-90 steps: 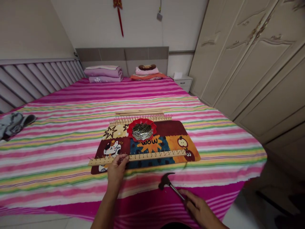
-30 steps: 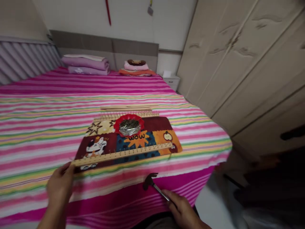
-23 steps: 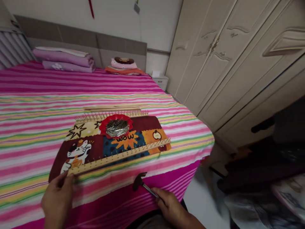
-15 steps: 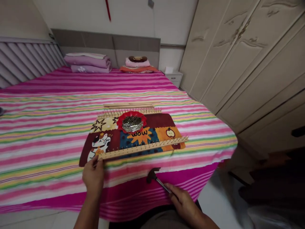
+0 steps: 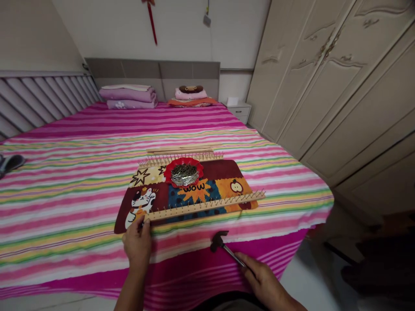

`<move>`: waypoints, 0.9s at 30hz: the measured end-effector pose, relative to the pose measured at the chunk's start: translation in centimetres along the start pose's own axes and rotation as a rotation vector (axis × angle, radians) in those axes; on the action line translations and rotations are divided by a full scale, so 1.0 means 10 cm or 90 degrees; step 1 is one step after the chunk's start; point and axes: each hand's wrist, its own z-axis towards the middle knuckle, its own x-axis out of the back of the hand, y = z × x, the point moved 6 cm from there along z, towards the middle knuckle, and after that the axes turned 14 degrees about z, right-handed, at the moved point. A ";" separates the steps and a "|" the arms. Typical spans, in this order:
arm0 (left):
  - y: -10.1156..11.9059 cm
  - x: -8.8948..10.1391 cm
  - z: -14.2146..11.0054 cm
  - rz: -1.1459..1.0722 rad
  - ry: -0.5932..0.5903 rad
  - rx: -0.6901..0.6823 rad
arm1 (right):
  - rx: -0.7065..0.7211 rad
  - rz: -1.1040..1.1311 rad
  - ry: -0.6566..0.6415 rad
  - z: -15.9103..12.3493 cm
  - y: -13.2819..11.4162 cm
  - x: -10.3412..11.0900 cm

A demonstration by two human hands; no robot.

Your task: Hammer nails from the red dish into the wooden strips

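Left hand: the left hand [image 5: 138, 244] has its thumb and fingers pinched together on the near-left end of a long pale wooden strip [image 5: 201, 205].
Wooden strip: stretches rightward from the left hand across the front of a multicoloured rectangular mat [image 5: 227, 169] with cat and apple pictures; a row of thin nails [image 5: 232, 198] sticks up from it.
Right hand: the right hand [image 5: 262, 278] is closed round the handle of a dark-headed claw hammer [image 5: 231, 252].
Hammer: its head points forward and left from the right hand, on the near side of the strip.
Red bowl: a scalloped red bowl [image 5: 167, 175] full of loose metal nails [image 5: 184, 175] sits on the mat, ahead and right of the left hand.
Farther from both hands: a second nail-studded strip [image 5: 142, 165] behind the bowl, with plain wooden strips [image 5: 181, 150] beyond it.
Under everything: a striped pink bedcover [image 5: 81, 216].
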 end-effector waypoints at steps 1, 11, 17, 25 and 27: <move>0.02 0.03 -0.01 0.012 0.005 0.007 | -0.003 0.005 -0.001 0.01 0.02 0.02; 1.01 0.20 0.12 0.089 0.069 -0.229 | -0.085 0.129 0.018 0.07 0.20 0.15; 1.62 -0.42 0.47 0.197 -0.103 -0.312 | -0.115 0.169 0.019 0.06 0.25 0.10; 1.91 -0.97 0.63 0.398 -0.257 -0.333 | -0.118 0.213 0.020 0.08 0.24 0.08; 1.92 -1.01 0.65 0.388 -0.273 -0.338 | -0.124 0.216 0.021 0.09 0.24 0.08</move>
